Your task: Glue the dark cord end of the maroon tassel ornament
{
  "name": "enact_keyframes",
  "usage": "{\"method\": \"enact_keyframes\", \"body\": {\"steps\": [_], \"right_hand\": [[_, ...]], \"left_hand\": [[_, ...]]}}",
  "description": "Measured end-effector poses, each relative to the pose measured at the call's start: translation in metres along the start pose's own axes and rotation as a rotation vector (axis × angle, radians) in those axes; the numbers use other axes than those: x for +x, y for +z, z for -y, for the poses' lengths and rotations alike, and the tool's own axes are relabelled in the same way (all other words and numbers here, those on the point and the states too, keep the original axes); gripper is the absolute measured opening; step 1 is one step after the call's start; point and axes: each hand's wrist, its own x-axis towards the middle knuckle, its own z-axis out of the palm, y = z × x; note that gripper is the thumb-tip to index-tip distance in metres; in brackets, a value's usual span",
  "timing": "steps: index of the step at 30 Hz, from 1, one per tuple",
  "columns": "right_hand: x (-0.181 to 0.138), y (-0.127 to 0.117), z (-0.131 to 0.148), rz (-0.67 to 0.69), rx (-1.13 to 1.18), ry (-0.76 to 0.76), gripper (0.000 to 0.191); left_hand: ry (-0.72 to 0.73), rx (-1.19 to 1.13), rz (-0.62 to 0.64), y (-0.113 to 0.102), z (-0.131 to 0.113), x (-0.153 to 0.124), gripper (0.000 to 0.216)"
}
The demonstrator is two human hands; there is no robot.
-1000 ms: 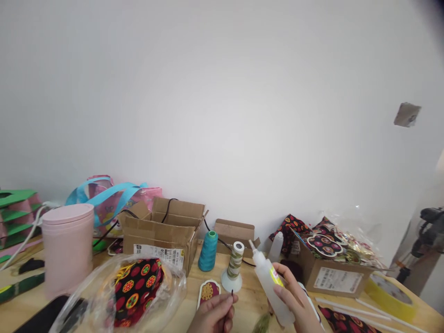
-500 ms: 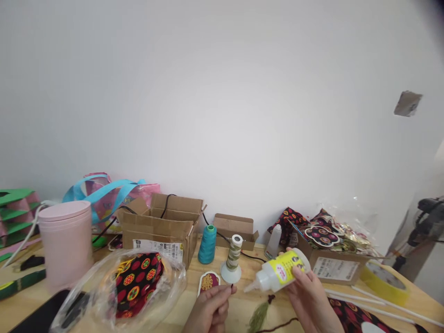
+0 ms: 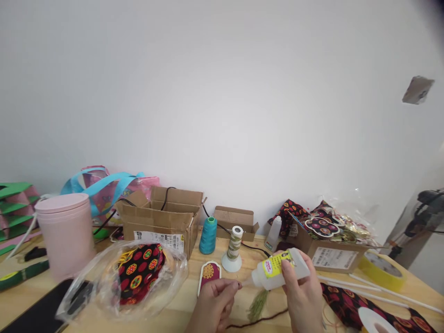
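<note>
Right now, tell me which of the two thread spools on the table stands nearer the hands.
The white spool wound with olive-green thread, on its flared white base. The teal spool stands farther back, left of it, beside the open cardboard box.

left hand (image 3: 213, 307) – bare | right hand (image 3: 305, 298) – bare | sleeves – seemingly none in view

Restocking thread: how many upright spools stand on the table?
2: the teal spool beside the large cardboard box, and the white-based spool right of it. Clutter may hide others.

Right hand (image 3: 305, 296) tips a glue bottle (image 3: 277, 273) sideways, nozzle right at the left hand's (image 3: 215, 305) pinched fingertips, near the bench's (image 3: 194, 300) front edge.
</note>
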Motion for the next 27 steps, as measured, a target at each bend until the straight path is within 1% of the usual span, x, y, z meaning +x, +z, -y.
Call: {"method": "enact_keyframes", "body": {"steps": [3,6,8,10,12,14,16,18,20,23,27], "right_hand": [[0.001,0.0,-0.001,-0.015,0.03,0.029,0.039],[0.006,0.001,-0.005,-0.034,0.165,0.166,0.037],[0.009,0.002,-0.007,-0.001,0.306,0.267,0.03],[0.011,0.003,-0.009,0.062,0.437,0.329,0.023],[0.011,0.003,-0.01,0.12,0.53,0.352,0.02],[0.011,0.002,-0.01,0.15,0.558,0.328,0.019],[0.011,0.001,-0.009,0.142,0.503,0.255,0.021],[0.01,0.0,-0.008,0.136,0.383,0.171,0.03],[0.009,0.0,-0.007,0.17,0.268,0.116,0.041],[0.003,0.0,-0.002,0.235,0.151,0.102,0.055],[-0.005,0.003,0.006,0.23,0.077,0.08,0.057]], "left_hand": [[0.023,-0.009,-0.012,-0.001,0.006,0.003,0.038],[-0.085,-0.148,-0.049,-0.003,0.009,0.004,0.034],[-0.158,-0.24,-0.062,-0.004,0.008,0.003,0.026],[-0.172,-0.279,-0.065,-0.004,0.005,0.001,0.016],[-0.168,-0.291,-0.064,-0.003,0.002,-0.001,0.01],[-0.178,-0.29,-0.062,-0.001,0.0,-0.002,0.007],[-0.195,-0.277,-0.076,0.0,-0.001,-0.003,0.007],[-0.204,-0.259,-0.094,0.0,0.0,-0.003,0.009],[-0.194,-0.248,-0.092,0.0,0.001,-0.003,0.012],[-0.164,-0.244,-0.065,-0.001,0.004,-0.003,0.016],[-0.133,-0.253,-0.044,-0.002,0.006,-0.002,0.02]]}}
